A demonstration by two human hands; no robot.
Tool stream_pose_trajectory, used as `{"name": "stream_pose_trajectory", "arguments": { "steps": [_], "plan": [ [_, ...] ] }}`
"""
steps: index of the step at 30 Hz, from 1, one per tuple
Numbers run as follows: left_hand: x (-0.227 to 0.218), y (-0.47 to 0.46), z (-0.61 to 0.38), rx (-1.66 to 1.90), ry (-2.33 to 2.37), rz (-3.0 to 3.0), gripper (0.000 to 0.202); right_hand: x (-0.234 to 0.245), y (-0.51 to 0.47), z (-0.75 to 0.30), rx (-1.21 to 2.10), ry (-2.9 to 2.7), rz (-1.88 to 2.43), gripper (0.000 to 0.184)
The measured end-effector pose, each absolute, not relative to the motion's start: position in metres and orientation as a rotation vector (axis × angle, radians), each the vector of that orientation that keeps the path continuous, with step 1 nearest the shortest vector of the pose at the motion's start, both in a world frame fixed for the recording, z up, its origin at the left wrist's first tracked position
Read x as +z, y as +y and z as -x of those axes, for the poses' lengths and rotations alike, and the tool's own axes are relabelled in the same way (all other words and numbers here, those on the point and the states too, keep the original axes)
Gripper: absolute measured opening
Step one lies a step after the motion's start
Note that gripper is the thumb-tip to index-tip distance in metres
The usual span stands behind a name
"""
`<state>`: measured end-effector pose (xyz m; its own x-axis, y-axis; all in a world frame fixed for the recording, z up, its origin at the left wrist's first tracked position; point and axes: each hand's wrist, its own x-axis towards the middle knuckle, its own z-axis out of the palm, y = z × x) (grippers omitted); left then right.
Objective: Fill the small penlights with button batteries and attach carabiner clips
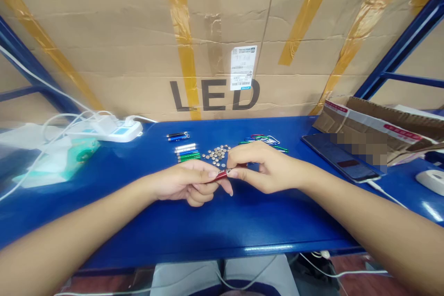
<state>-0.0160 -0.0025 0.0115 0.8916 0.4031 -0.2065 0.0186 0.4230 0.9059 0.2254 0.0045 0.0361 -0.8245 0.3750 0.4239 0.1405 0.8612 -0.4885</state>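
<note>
My left hand (194, 182) is closed, pinching a small red mini flashlight (221, 175) between thumb and forefinger. At the flashlight's right end, the thumb and forefinger of my right hand (263, 166) come together in a pinch. Something small and silvery shows at that end, too small to name. Just beyond my hands lies a loose group of button cells (218, 153). Left of them, silver, blue and green tubes (187, 152) lie side by side, with a black and a blue tube (178, 137) behind. Coloured carabiners (263, 139) are piled beyond my right hand, which partly hides them.
The blue table (222, 226) backs onto a big taped carton (138, 46). A power strip (107, 128) with white cables and a green-white plastic packet (65, 159) lie left. At right are a phone (340, 157) on a cable, an open cardboard box (374, 125) and a white device (432, 180).
</note>
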Motion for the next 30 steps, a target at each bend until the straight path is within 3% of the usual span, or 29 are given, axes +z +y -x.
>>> {"name": "stream_pose_trajectory", "arguments": {
  "steps": [7, 17, 26, 30],
  "plan": [
    [0.006, -0.005, 0.012, 0.408, 0.456, -1.368, 0.032, 0.028, 0.003, -0.22, 0.838, -2.354, 0.46, 0.028],
    [0.009, -0.016, 0.004, 0.851, 0.886, -2.476, 0.022, 0.018, 0.003, -0.204, 1.187, -1.956, 0.684, 0.038],
    [-0.004, -0.014, 0.008, 0.733, 1.045, -2.823, 0.025, 0.013, 0.002, -0.203, 1.794, -1.505, 0.872, 0.027],
    [-0.003, -0.014, 0.006, 0.734, 1.067, -2.784, 0.027, 0.015, 0.006, -0.204, 1.909, -1.435, 0.888, 0.025]
  ]
}}
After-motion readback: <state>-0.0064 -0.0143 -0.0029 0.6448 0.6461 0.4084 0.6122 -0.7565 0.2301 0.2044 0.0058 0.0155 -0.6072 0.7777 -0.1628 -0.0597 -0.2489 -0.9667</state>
